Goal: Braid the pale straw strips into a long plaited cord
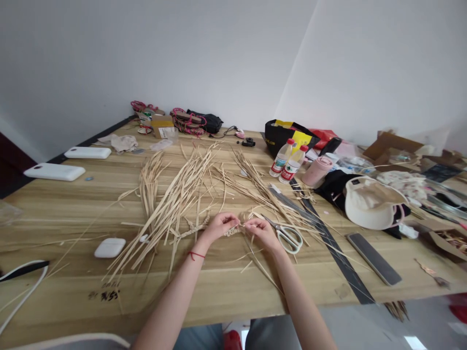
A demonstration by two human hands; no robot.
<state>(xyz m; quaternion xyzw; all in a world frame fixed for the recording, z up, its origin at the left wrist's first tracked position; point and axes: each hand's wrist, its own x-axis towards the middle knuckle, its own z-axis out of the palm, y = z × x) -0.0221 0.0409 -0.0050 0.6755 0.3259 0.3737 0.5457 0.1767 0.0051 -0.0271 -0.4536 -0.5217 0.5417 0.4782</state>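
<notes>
My left hand (pixel 223 224), with a red cord round the wrist, is closed in a pinch near the table's front middle. It grips a piece of braided straw (pixel 232 232) that shows under its fingers. Close beside it, my right hand (pixel 261 230) pinches a thin straw strip, and the fingertips of both hands nearly meet. A long straw strip (pixel 268 274) trails from under my right hand towards the front edge. More plaited straw (pixel 192 230) lies left of my left hand. Scissors (pixel 290 239) with pale handles lie just right of my right hand.
Loose straw strips (pixel 178 187) spread beyond my hands, with another bundle (pixel 255 177) to the right. Two water bottles (pixel 291 165), a pink cup (pixel 316 171), a cream cap (pixel 374 201) and a phone (pixel 374 257) stand or lie right. A white case (pixel 110 248) sits left.
</notes>
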